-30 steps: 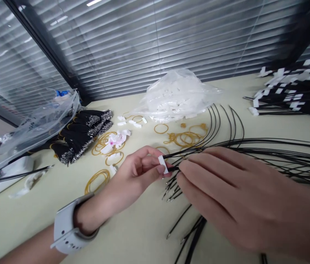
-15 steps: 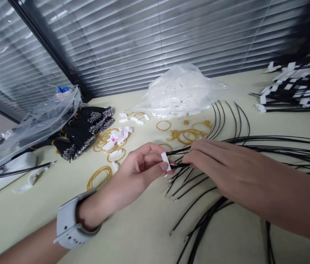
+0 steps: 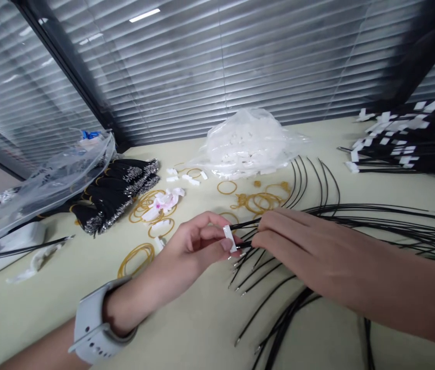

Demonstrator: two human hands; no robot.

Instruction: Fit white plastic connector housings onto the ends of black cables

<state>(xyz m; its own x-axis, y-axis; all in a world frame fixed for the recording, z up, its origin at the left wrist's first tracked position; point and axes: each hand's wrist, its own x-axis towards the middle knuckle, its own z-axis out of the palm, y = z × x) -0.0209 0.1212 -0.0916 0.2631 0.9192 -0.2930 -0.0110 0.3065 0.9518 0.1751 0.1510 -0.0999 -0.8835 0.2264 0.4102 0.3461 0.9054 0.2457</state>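
A: What do the hands hold?

B: The left hand [image 3: 192, 252] pinches a white connector [image 3: 230, 239] between thumb and fingers, with no gap left around it. The right hand [image 3: 298, 246], palm down, closes its fingers on black wires [image 3: 285, 324] just beside the connector; its thumb is hidden from view.

A: And the connector itself?

B: It stands slightly tilted at the left thumb's tip, between the two hands, above the table [image 3: 186, 324]. Wires run from its right side to the right fingers.

A: Where do the other wires lie?

B: They fan out beneath and beyond the right hand, some with bare metal tips below the grip, others sweeping off to the right.

A: What surrounds the grip?

B: Yellow bands [image 3: 258, 203] lie just beyond it, with a clear bag [image 3: 250, 144] of white pieces farther back, near the blinds [image 3: 221, 61]. A crumpled tissue [image 3: 167, 200] lies to its left; past that, black bundles [image 3: 113, 190] show silvery ends. Well apart to the right, a dark stack [image 3: 426, 139] bears white tips. A pale strap [image 3: 92, 329] circles the left wrist.
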